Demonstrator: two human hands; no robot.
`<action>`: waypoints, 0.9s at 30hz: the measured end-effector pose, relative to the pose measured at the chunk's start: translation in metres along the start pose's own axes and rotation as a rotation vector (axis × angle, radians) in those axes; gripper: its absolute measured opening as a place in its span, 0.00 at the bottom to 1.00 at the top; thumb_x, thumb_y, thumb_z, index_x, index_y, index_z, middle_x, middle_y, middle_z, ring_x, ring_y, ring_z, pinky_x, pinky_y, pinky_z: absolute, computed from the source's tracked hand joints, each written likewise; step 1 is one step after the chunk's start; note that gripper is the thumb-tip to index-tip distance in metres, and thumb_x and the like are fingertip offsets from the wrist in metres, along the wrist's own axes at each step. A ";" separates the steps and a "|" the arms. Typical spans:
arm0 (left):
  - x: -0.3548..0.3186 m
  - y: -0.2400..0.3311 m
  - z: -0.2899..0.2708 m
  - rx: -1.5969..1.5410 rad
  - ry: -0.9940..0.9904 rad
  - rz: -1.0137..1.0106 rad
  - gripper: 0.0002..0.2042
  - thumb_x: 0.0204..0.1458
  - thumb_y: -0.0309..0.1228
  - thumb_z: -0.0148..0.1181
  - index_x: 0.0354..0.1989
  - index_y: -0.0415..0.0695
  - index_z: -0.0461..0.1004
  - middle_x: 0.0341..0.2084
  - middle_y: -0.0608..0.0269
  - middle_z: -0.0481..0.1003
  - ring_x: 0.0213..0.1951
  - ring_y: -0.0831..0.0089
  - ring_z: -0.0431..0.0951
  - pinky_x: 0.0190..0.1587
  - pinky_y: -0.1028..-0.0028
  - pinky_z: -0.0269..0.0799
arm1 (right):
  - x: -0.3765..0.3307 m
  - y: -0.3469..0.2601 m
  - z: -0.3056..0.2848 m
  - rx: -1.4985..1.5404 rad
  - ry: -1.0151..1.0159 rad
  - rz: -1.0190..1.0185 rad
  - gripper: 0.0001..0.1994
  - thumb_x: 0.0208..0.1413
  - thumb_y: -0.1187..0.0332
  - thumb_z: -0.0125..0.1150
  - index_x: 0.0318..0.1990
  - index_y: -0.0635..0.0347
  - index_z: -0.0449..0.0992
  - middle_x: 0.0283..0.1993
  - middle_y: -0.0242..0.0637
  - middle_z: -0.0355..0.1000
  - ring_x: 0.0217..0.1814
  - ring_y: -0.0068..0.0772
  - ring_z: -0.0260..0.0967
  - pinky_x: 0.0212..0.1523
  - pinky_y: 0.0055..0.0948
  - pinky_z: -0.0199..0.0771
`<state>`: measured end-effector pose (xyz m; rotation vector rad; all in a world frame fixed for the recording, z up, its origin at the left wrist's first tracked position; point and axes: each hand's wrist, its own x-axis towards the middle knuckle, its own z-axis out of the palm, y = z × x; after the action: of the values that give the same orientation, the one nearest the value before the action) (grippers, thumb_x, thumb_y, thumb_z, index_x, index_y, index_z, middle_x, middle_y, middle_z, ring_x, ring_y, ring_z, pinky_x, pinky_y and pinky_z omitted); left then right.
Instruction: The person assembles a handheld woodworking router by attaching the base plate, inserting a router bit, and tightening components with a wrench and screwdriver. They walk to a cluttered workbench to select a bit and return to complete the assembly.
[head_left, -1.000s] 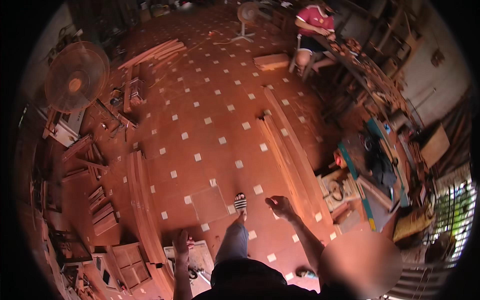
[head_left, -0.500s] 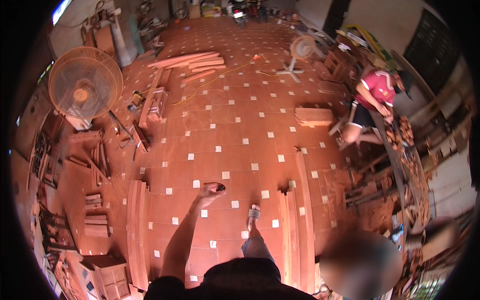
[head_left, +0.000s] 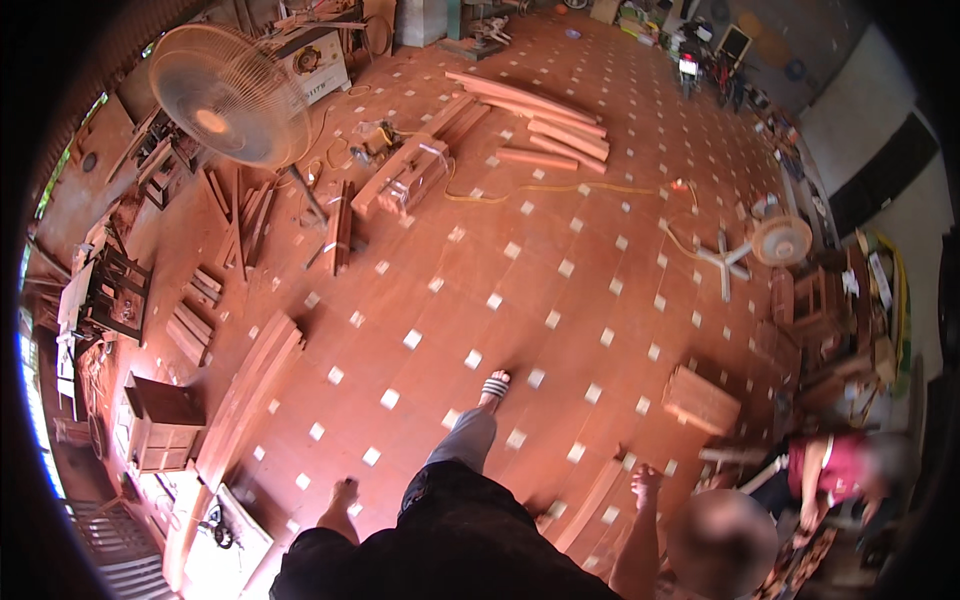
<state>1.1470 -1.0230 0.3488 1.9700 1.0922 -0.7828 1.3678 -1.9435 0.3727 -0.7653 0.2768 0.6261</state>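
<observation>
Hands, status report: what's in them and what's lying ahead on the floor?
Left hand open, empty. Right hand loosely closed, empty, above long planks on the floor. Tiled floor ahead bare; wooden box off to the right.

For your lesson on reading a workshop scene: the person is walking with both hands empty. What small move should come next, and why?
Probably set the raised foot down on bare tile and keep clear of the boards on the right. Both the left hand and right hand hang open and hold nothing, and the long planks lie close on the left.
</observation>
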 end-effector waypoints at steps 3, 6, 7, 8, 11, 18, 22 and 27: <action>0.003 0.091 0.022 -0.284 0.040 -0.246 0.22 0.63 0.49 0.51 0.36 0.39 0.79 0.22 0.55 0.83 0.24 0.60 0.84 0.26 0.60 0.80 | 0.138 -0.137 -0.021 0.245 -0.082 0.065 0.19 0.68 0.42 0.42 0.44 0.39 0.76 0.41 0.26 0.71 0.40 0.35 0.71 0.35 0.43 0.73; 0.043 0.244 -0.035 -0.353 0.019 -0.454 0.23 0.64 0.53 0.50 0.35 0.45 0.79 0.23 0.57 0.83 0.23 0.63 0.84 0.24 0.62 0.79 | 0.259 -0.118 0.061 -0.026 0.547 0.044 0.08 0.69 0.56 0.58 0.49 0.42 0.77 0.29 0.28 0.71 0.24 0.26 0.67 0.20 0.27 0.66; 0.050 0.286 -0.058 -0.363 0.097 -0.436 0.22 0.65 0.54 0.48 0.33 0.49 0.77 0.24 0.58 0.82 0.20 0.63 0.82 0.22 0.63 0.77 | 0.313 -0.096 0.141 -0.335 0.828 0.153 0.02 0.67 0.62 0.63 0.43 0.44 0.77 0.23 0.27 0.68 0.17 0.21 0.62 0.15 0.20 0.59; 0.088 0.361 -0.046 -0.392 0.056 -0.355 0.22 0.66 0.55 0.47 0.31 0.52 0.74 0.24 0.59 0.82 0.18 0.63 0.79 0.20 0.64 0.75 | 0.318 -0.124 0.166 -0.567 0.814 0.291 0.06 0.68 0.59 0.62 0.38 0.45 0.76 0.24 0.27 0.69 0.18 0.21 0.64 0.16 0.22 0.62; 0.212 0.611 -0.013 -0.269 0.010 0.254 0.22 0.65 0.52 0.53 0.35 0.44 0.79 0.21 0.56 0.81 0.23 0.62 0.84 0.27 0.62 0.79 | 0.342 -0.158 0.188 -0.475 0.975 0.338 0.11 0.68 0.58 0.59 0.32 0.47 0.71 0.23 0.28 0.69 0.18 0.21 0.64 0.17 0.24 0.64; 0.366 1.155 -0.006 0.018 -0.104 0.714 0.19 0.66 0.46 0.58 0.33 0.39 0.75 0.18 0.55 0.78 0.19 0.69 0.79 0.21 0.70 0.73 | 0.470 -0.242 0.123 -0.289 0.948 0.737 0.11 0.63 0.66 0.60 0.26 0.50 0.70 0.19 0.29 0.64 0.17 0.27 0.64 0.15 0.31 0.60; 0.397 1.358 0.007 -0.411 -0.252 0.751 0.14 0.67 0.41 0.60 0.41 0.42 0.75 0.22 0.65 0.78 0.22 0.78 0.77 0.25 0.77 0.72 | 0.591 -0.438 0.057 -0.344 1.006 0.705 0.11 0.60 0.69 0.60 0.24 0.49 0.71 0.20 0.29 0.66 0.18 0.26 0.65 0.17 0.31 0.61; 0.408 1.548 -0.005 -0.715 -0.267 0.775 0.10 0.68 0.38 0.59 0.45 0.43 0.73 0.30 0.66 0.77 0.29 0.83 0.76 0.28 0.82 0.70 | 0.845 -0.782 -0.016 -0.437 1.066 0.241 0.14 0.63 0.63 0.65 0.25 0.49 0.72 0.21 0.30 0.69 0.18 0.25 0.68 0.14 0.28 0.65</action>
<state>2.6927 -1.4091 0.5084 1.4226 0.3016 -0.1702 2.5152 -2.0279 0.4175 -1.4675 1.2507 0.4528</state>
